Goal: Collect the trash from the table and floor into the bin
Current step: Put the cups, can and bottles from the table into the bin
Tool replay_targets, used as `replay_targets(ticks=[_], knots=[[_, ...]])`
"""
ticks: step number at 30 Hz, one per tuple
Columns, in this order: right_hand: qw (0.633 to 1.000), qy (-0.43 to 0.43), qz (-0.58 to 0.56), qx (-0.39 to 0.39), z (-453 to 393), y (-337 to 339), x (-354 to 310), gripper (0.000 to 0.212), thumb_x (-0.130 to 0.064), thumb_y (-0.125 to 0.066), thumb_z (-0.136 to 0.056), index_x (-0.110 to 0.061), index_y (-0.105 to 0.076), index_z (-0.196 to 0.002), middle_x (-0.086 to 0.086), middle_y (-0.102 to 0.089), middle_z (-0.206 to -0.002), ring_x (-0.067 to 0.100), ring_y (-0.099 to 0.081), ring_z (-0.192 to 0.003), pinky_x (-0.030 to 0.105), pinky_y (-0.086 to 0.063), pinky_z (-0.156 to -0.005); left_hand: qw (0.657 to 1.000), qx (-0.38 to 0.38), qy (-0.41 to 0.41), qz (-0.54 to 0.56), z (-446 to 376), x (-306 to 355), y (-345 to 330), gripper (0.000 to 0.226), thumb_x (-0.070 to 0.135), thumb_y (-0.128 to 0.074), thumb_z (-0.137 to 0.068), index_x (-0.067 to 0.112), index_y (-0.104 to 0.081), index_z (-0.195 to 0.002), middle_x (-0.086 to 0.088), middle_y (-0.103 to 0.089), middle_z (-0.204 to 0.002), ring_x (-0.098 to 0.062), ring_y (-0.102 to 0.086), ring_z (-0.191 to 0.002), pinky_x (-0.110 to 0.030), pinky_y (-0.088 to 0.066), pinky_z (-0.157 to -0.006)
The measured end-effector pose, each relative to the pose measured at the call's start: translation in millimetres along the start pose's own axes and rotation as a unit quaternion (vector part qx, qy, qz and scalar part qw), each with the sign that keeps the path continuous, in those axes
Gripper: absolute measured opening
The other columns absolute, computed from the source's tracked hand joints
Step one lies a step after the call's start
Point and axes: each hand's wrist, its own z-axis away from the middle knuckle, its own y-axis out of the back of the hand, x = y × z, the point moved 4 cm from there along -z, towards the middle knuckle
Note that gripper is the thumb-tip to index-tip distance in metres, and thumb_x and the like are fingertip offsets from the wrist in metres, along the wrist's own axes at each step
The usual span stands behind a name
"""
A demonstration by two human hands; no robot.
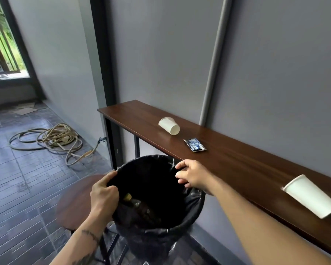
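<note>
Left hand (103,196) gripping the near-left rim of the black-lined bin (191,213), fingers curled over the liner. Right hand (192,176) at the far-right rim, fingers loosely bent; whether pinching the liner or only touching cannot be told. A bottle (136,203) already inside.

Still on the wooden table (246,165): a tipped paper cup (169,125) near the far end, a blue wrapper (195,144) just beside it, a second tipped cup (310,196) at the near edge.

Likely risks: liner slipping off the rim if tugged; near cup rolling off the edge if brushed by the right forearm; bin tipping if released carelessly.

Round stool (75,203) touching or just beside the bin. Coiled hose (50,138) on the tiled floor, well apart. Flat cardboard (24,109) near the doorway.
</note>
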Motion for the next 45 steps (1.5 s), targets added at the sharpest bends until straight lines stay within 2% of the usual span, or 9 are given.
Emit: replay_targets(ticks=[6, 15, 18, 23, 29, 33, 37, 40, 45], knots=[[0.987, 0.04, 0.068, 0.143, -36, 63, -5, 0.023, -0.006, -0.062, -0.082, -0.013, -0.063, -0.105, -0.001, -0.057, -0.086, 0.018, -0.056, -0.08, 0.031, -0.046, -0.071, 0.999, 0.041, -0.001, -0.023, 0, 2, 2, 0.071, -0.003, -0.044, -0.064, 0.026, -0.07, -0.123, -0.003, -0.073, -0.112, -0.026, -0.071, -0.092, -0.044, -0.059, -0.085], [0.932, -0.046, 0.315, 0.173, -89, 69, 18, 0.058, -0.043, -0.053, -0.084, -0.037, -0.04, -0.14, 0.006, -0.043, -0.142, 0.034, -0.041, -0.125, 0.041, -0.037, -0.102, 1.0, 0.023, 0.012, -0.007, -33, -11, 4, 0.078, -0.001, -0.042, -0.056, 0.031, -0.068, -0.122, -0.002, -0.076, -0.104, -0.032, -0.074, -0.082, -0.048, -0.061, -0.074], [0.922, -0.056, 0.326, 0.202, -105, 59, 10, 0.058, -0.047, -0.053, -0.087, -0.039, -0.038, -0.142, 0.006, -0.042, -0.14, 0.035, -0.042, -0.125, 0.044, -0.037, -0.102, 1.0, -0.01, 0.021, 0.006, -48, -8, -6, 0.078, -0.01, -0.04, -0.06, 0.026, -0.07, -0.123, 0.002, -0.074, -0.1, -0.027, -0.074, -0.063, -0.043, -0.061, -0.055], [0.894, -0.105, 0.365, 0.238, -124, 48, 9, 0.047, -0.045, -0.05, -0.091, -0.037, -0.043, -0.137, 0.009, -0.043, -0.14, 0.033, -0.036, -0.131, 0.048, -0.028, -0.105, 0.999, -0.051, 0.014, -0.01, -75, 1, -19, 0.074, -0.014, -0.04, -0.065, 0.025, -0.071, -0.12, 0.019, -0.065, -0.095, 0.011, -0.063, -0.055, -0.01, -0.045, -0.041], [0.866, -0.096, 0.393, 0.295, -129, 49, 11, 0.026, -0.034, -0.05, -0.09, -0.033, -0.054, -0.116, 0.014, -0.048, -0.128, 0.036, -0.041, -0.12, 0.044, -0.034, -0.099, 0.995, -0.088, 0.039, -0.017, -103, 0, -31, 0.072, -0.014, -0.038, -0.068, 0.026, -0.071, -0.119, 0.021, -0.064, -0.083, 0.004, -0.063, -0.047, -0.017, -0.048, -0.039], [0.865, -0.101, 0.375, 0.319, -126, 48, 8, 0.023, -0.031, -0.054, -0.086, -0.028, -0.052, -0.108, 0.016, -0.046, -0.12, 0.038, -0.042, -0.113, 0.044, -0.038, -0.095, 0.992, -0.117, 0.043, -0.029, -116, -5, -37, 0.073, -0.013, -0.04, -0.068, 0.026, -0.071, -0.121, 0.009, -0.068, -0.11, -0.001, -0.066, -0.051, -0.022, -0.051, -0.04], [0.855, -0.051, 0.38, 0.349, -117, 33, -5, 0.022, -0.026, -0.054, -0.081, -0.02, -0.05, -0.102, 0.017, -0.048, -0.11, 0.04, -0.044, -0.106, 0.044, -0.04, -0.09, 0.989, -0.129, 0.052, -0.041, -126, -5, -39, 0.072, -0.015, -0.044, -0.068, 0.027, -0.071, -0.12, 0.011, -0.071, -0.098, -0.009, -0.07, -0.054, -0.032, -0.058, -0.046], [0.891, 0.033, 0.314, 0.325, -106, 8, -18, 0.022, -0.023, -0.055, -0.082, -0.016, -0.053, -0.103, 0.013, -0.051, -0.102, 0.036, -0.048, -0.1, 0.041, -0.041, -0.087, 0.988, -0.137, 0.054, -0.047, -133, -7, -40, 0.072, -0.015, -0.045, -0.069, 0.029, -0.071, -0.12, 0.009, -0.071, -0.098, -0.016, -0.071, -0.055, -0.04, -0.061, -0.051], [0.913, 0.199, 0.285, 0.213, -76, -76, -35, 0.031, -0.033, -0.053, -0.08, -0.021, -0.052, -0.108, 0.0, -0.051, -0.1, 0.02, -0.048, -0.093, 0.033, -0.041, -0.085, 0.989, -0.137, 0.047, -0.032, -140, -10, -45, 0.07, -0.014, -0.044, -0.072, 0.025, -0.07, -0.123, 0.004, -0.067, -0.117, 0.005, -0.064, -0.052, -0.018, -0.051, -0.042]])
